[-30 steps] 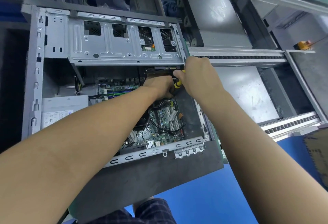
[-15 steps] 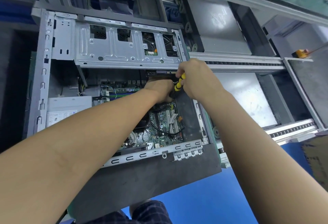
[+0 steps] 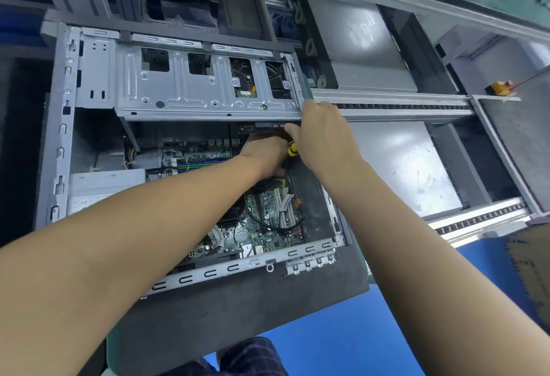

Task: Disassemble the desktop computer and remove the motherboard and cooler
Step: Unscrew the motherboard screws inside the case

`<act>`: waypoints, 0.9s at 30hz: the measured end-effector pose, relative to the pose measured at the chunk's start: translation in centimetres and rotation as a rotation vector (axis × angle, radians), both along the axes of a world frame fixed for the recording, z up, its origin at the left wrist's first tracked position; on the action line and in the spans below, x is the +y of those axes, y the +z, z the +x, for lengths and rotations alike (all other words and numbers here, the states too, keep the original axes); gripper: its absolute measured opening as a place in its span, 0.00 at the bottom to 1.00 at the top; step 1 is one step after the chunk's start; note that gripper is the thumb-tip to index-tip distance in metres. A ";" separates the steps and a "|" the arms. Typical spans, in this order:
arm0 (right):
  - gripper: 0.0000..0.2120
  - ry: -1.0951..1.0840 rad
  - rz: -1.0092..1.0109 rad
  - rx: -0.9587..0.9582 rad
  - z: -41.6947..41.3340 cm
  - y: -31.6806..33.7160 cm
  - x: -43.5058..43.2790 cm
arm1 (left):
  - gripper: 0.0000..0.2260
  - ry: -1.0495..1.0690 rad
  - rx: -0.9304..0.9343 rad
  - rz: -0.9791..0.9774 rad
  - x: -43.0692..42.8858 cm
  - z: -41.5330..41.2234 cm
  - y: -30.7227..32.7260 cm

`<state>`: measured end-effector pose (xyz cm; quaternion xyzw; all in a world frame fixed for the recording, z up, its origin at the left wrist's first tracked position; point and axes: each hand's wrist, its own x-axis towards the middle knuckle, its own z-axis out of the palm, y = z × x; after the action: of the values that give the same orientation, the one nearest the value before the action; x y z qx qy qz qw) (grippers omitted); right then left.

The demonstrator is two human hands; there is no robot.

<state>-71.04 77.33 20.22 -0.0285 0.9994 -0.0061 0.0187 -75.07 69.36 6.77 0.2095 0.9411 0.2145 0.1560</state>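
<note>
on a dark grey mat (image 3: pixel 238 316) lies the open case (image 3: pixel 61 143), its inside facing up. the motherboard (image 3: pixel 268 227) sits on the floor of the case, green, with black cables looped over it and pale slots near its right edge. the left forearm crosses the middle of the board, so the cooler cannot be picked out. the left hand (image 3: pixel 263 154) reaches to the far right corner of the board, just under the drive cage (image 3: pixel 178 93). its back faces up and its fingers are tucked out of sight, so whether it grasps anything cannot be told. the right hand (image 3: pixel 323 134) is just beside it, fingers curled round a screwdriver (image 3: pixel 293 149), whose yellow and black handle shows between the two hands. the tip is hidden. a grey power supply (image 3: pixel 104 180) fills the left part of the case. to the right of the case run two rails (image 3: pixel 401 106), and a small orange thing (image 3: pixel 500 87) stands at the far end.
</note>
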 end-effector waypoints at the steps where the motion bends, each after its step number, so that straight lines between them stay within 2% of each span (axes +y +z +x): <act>1: 0.21 -0.024 0.039 0.007 0.0 -0.2 0.0 | 0.11 0.001 -0.022 0.007 0.0 0.0 0.0; 3: 0.21 -0.028 0.081 -0.010 -0.1 -0.3 0.0 | 0.12 0.004 -0.043 0.022 -0.1 -0.1 0.0; 9: 0.11 0.052 -0.018 -0.103 -0.2 0.0 -0.3 | 0.19 0.052 -0.091 0.062 -0.4 0.1 -0.2; 14: 0.09 0.058 -0.032 -0.141 -0.4 0.2 0.0 | 0.17 0.014 -0.104 0.053 -0.5 -0.1 -0.3; 17: 0.08 0.057 -0.063 -0.152 -0.4 0.4 0.2 | 0.11 0.004 -0.112 0.047 -0.4 -0.2 -0.3; 21: 0.05 0.054 -0.106 -0.153 -0.3 0.3 0.1 | 0.12 0.024 -0.099 0.066 -0.2 -0.1 -0.6; 25: 0.13 0.015 -0.061 -0.063 -0.1 -0.2 -0.3 | 0.12 0.010 -0.103 0.078 -0.1 -0.1 -0.8; 27: 0.12 -0.031 -0.016 -0.004 -0.1 -0.5 -0.1 | 0.12 0.003 -0.102 0.075 0.0 -0.1 -0.9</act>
<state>-71.11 77.20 19.72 -0.0133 0.9996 -0.0143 0.0205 -75.13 69.36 5.86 0.2026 0.9236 0.2600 0.1957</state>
